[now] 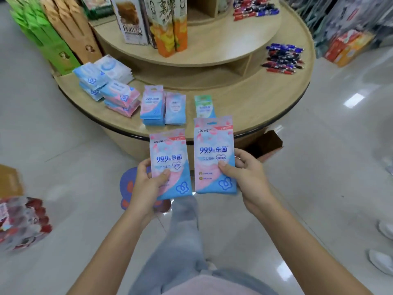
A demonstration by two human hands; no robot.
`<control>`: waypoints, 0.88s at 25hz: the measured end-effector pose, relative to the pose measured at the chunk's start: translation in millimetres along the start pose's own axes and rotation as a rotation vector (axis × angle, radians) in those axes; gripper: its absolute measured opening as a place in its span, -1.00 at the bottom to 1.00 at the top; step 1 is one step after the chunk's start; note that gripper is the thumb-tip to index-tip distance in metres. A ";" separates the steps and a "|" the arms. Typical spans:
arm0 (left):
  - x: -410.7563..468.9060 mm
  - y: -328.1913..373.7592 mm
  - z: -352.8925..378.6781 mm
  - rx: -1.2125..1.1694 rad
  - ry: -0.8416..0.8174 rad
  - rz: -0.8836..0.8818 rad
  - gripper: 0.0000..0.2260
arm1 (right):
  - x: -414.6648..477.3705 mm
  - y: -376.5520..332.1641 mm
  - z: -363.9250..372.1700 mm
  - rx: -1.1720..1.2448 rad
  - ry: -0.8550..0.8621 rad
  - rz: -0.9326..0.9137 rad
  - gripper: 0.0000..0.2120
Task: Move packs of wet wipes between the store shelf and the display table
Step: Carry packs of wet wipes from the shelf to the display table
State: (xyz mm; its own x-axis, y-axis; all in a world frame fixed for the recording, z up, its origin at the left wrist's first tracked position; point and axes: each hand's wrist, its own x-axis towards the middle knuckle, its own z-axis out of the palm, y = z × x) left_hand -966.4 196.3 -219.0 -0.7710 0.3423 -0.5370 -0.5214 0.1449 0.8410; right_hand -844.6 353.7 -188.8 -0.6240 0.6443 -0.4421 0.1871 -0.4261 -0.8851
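I hold two pink-and-blue packs of wet wipes upright in front of the round display table [244, 107]. My left hand [146, 186] grips the left pack [170, 154] by its lower left side. My right hand [246, 175] grips the right pack [214, 145] by its lower right side. On the table's near edge stand more wipe packs [153, 105], a paler pack [175, 107] and a green pack [203, 105]. Stacked blue and pink packs [119, 96] lie further left.
The table's upper tier carries tall snack boxes [170, 28] and a biscuit box [131, 20]. Piles of pens [282, 58] lie at right, green and brown boxes [53, 35] at left. Red packets [21, 222] sit on the floor left; an open carton [268, 143] under the table.
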 end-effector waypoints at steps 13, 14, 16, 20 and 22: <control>323.8 113.1 4.8 0.227 0.029 0.028 -0.58 | 280.4 -58.5 123.5 0.045 -0.061 0.247 -0.75; 332.0 111.6 5.8 0.242 0.045 0.014 -0.58 | 293.2 -57.9 130.8 0.030 -0.064 0.273 -0.74; 345.3 107.7 8.2 0.278 0.081 -0.025 -0.61 | 316.2 -55.1 143.0 -0.008 -0.074 0.321 -0.71; 368.2 94.1 3.1 0.416 0.165 -0.079 -0.63 | 347.5 -44.4 163.5 -0.054 -0.087 0.372 -0.74; 370.7 92.4 4.9 0.529 0.181 -0.045 -0.61 | 356.7 -37.0 174.0 -0.060 -0.106 0.389 -0.74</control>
State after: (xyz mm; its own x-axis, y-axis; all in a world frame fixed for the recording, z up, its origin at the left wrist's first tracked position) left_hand -1298.6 341.1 -340.0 -0.8271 0.1670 -0.5367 -0.3367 0.6175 0.7109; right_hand -1206.1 488.7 -288.5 -0.5717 0.3719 -0.7313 0.4668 -0.5856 -0.6627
